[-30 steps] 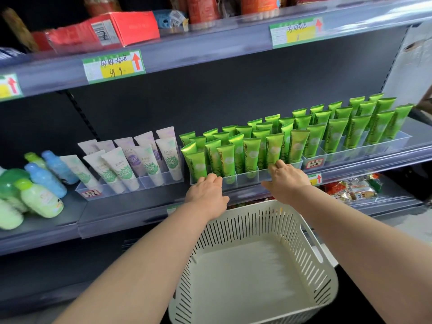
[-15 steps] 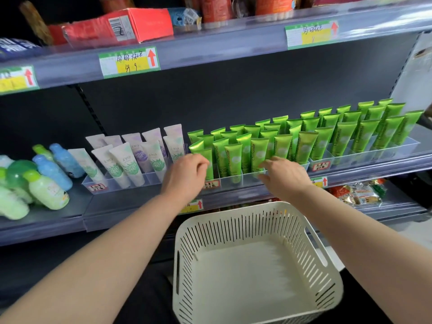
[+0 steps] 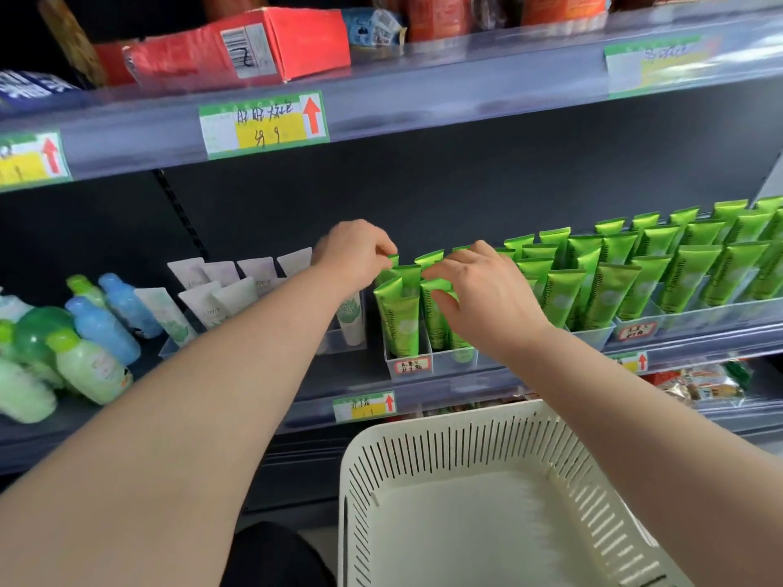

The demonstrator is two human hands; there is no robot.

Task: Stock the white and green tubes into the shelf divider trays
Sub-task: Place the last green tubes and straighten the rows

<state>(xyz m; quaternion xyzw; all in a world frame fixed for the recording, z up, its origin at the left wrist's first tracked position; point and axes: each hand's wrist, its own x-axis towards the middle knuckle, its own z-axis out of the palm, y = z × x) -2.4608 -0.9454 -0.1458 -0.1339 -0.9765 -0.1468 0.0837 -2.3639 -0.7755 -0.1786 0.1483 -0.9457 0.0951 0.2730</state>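
- We see a store shelf (image 3: 364,368) with both bare arms reaching in over a white slotted basket (image 3: 445,423).
- The basket holds nothing that we can see, so we judge the stocking nearly done. What seems left is straightening the rows.
- The green tubes (image 3: 627,286) stand cap-down in tight rows. They fill clear divider trays (image 3: 695,317) from the middle of the shelf to its right end.
- The white tubes (image 3: 220,292) lean in a tray just left of the green ones. The left arm hides part of it, so we cannot tell whether it is full.
- The left grip (image 3: 356,252) pinches the crimped top of a green tube in a back row.
- The right grip (image 3: 487,298) curls round the tops of front-row green tubes, just beside the left.
- Loose bottles (image 3: 93,366) crowd the shelf's left end, in no tray.
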